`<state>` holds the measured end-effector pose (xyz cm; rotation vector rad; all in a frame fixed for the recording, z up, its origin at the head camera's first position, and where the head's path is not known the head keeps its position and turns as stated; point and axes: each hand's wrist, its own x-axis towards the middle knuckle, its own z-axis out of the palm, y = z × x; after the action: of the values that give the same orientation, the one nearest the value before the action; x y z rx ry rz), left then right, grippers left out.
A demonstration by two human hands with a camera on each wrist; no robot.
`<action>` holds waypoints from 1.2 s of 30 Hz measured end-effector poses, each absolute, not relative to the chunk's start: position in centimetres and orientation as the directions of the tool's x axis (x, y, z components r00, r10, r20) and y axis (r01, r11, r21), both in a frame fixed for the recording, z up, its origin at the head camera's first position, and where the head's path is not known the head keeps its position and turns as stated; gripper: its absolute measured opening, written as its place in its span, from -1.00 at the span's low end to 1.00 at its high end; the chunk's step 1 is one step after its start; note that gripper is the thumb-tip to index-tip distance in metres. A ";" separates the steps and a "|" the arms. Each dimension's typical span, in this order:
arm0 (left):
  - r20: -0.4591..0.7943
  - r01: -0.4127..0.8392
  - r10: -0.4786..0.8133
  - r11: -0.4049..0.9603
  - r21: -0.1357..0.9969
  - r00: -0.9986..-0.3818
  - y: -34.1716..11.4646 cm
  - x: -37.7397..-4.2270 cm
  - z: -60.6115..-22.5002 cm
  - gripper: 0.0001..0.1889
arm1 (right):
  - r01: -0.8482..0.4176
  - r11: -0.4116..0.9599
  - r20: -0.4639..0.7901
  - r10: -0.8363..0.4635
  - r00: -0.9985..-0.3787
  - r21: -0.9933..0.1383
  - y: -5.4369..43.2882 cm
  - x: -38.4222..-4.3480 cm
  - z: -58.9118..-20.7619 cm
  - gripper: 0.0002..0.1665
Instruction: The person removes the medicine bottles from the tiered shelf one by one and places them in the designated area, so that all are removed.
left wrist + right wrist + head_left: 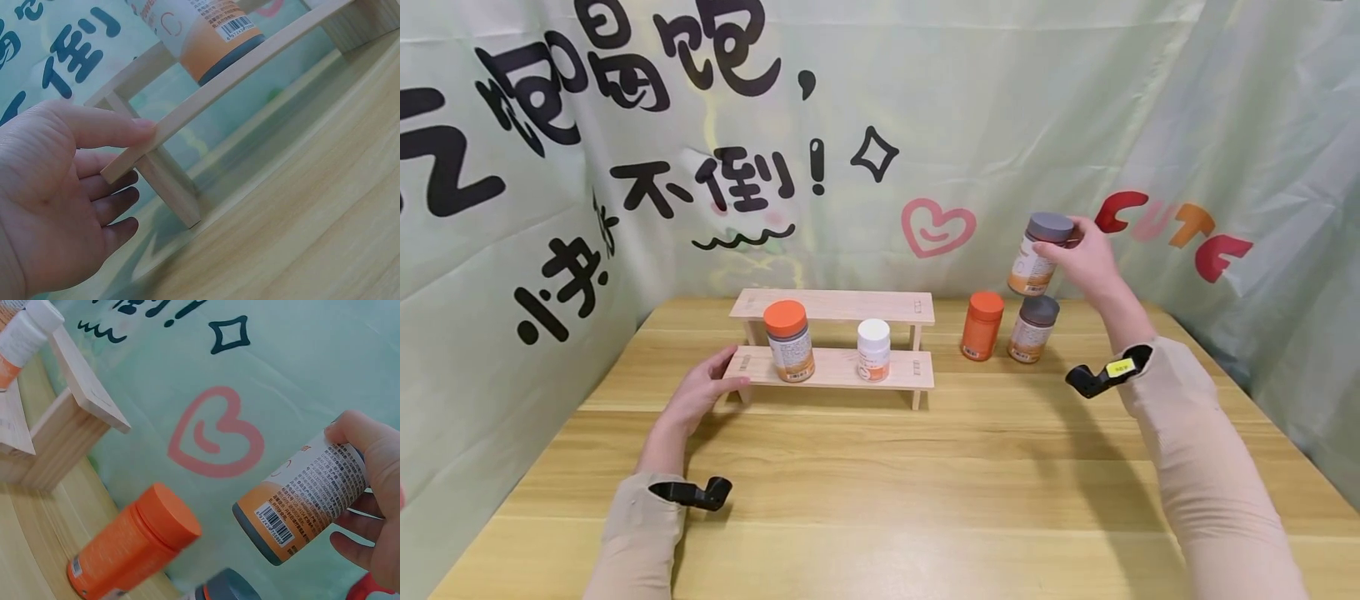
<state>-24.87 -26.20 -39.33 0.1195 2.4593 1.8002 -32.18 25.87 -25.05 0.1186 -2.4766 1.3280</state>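
Observation:
My right hand [1086,254] holds a grey-lidded jar [1032,265] with a white and orange label in the air, gripping it near the lid. In the right wrist view, that jar [303,497] tilts across the picture, its barcode showing. Below it on the table stand a second grey-lidded jar [1032,332] and an orange bottle [982,327]. My left hand [698,390] grips the left end of a two-step wooden shelf [831,367]. The left wrist view shows the thumb [119,128] against the lower step's board, with the other fingers curled behind its end.
An orange-lidded jar [790,342] and a small white bottle [873,350] stand upright on the lower step. The upper step [835,305] bears nothing. A printed cloth [1000,108] hangs behind the wooden table [880,500].

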 end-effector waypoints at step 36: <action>-0.011 0.023 0.135 0.251 0.968 -0.991 -26.3 -25.0 -39.3 -0.16 | 0.016 0.649 0.217 0.278 -0.936 -0.760 35.2 -29.3 -31.3 -0.04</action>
<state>-24.98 -26.29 -39.30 0.1532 2.4108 1.8619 -29.30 35.17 -31.32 -0.2352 -2.5557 1.1734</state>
